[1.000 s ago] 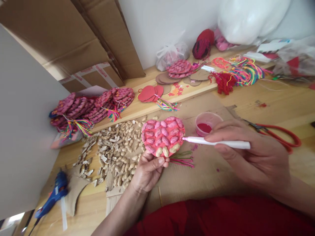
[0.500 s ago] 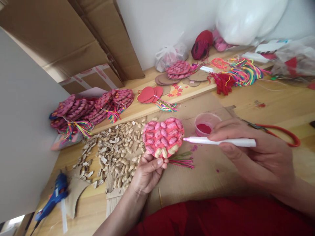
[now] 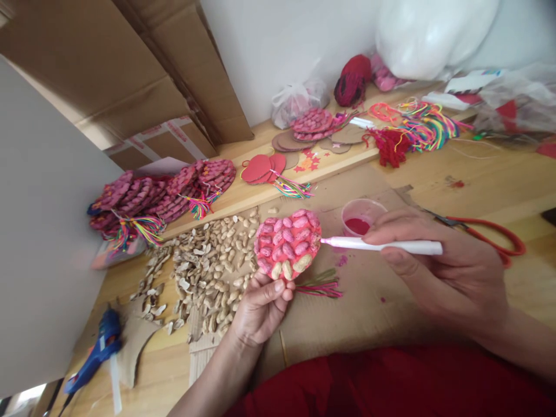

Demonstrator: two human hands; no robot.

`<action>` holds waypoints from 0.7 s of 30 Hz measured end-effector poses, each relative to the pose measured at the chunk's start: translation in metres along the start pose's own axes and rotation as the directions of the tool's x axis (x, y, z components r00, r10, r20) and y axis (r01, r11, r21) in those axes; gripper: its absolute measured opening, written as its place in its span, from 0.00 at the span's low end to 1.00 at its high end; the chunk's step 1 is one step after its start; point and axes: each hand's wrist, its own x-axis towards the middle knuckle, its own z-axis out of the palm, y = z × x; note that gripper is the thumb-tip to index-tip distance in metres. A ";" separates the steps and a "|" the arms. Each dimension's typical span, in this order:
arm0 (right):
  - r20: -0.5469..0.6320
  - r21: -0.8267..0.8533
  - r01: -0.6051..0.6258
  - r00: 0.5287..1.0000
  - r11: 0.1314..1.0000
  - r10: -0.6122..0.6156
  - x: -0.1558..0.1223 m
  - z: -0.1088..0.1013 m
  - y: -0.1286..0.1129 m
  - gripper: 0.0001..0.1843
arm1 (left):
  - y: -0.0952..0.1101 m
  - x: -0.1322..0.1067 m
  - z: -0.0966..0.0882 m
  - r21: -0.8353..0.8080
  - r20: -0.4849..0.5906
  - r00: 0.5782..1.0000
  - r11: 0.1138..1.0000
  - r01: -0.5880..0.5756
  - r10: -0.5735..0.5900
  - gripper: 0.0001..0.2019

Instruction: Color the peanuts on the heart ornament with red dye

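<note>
Over cardboard (image 3: 343,324) | left hand (image 3: 262,306) pinches peanut heart (image 3: 288,238) | right hand (image 3: 449,272) grips pen (image 3: 354,243) | cup (image 3: 362,208) partly hidden

Passable low over the bare cardboard sheet (image 3: 343,324), between the left hand (image 3: 263,304) and the right hand (image 3: 438,278). Barred farther forward by the white pen (image 3: 391,246), stretched from the right hand to the edge of the heart-shaped piece (image 3: 289,240). Crowded at left by the peanut heap (image 3: 217,260). Narrowed beyond the right fingers by the pink cup (image 3: 364,207); open again between cup and wooden ledge (image 3: 347,160). Obstructed on the ledge by stacked ornaments (image 3: 219,174). Free at right, between the yarn bundle (image 3: 434,127) and the scissors (image 3: 478,220).
</note>
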 end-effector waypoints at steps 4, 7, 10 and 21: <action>0.047 -0.001 0.019 0.999 1.000 -0.019 -0.001 0.001 0.000 0.16 | 0.000 0.001 0.000 0.005 -0.012 1.000 1.000 -0.007 0.007 0.15; 0.055 0.030 0.003 0.998 1.000 -0.005 -0.001 0.002 0.000 0.15 | 0.000 0.001 0.000 0.008 -0.001 1.000 1.000 0.003 -0.003 0.15; 0.041 0.066 -0.022 0.999 0.998 0.019 0.000 0.002 0.000 0.14 | 0.000 0.000 0.001 0.002 0.003 1.000 1.000 0.014 -0.014 0.16; -0.001 -0.015 0.029 1.000 0.999 -0.029 -0.001 0.001 0.003 0.16 | 0.000 0.000 0.001 -0.028 0.003 1.000 1.000 0.014 -0.014 0.15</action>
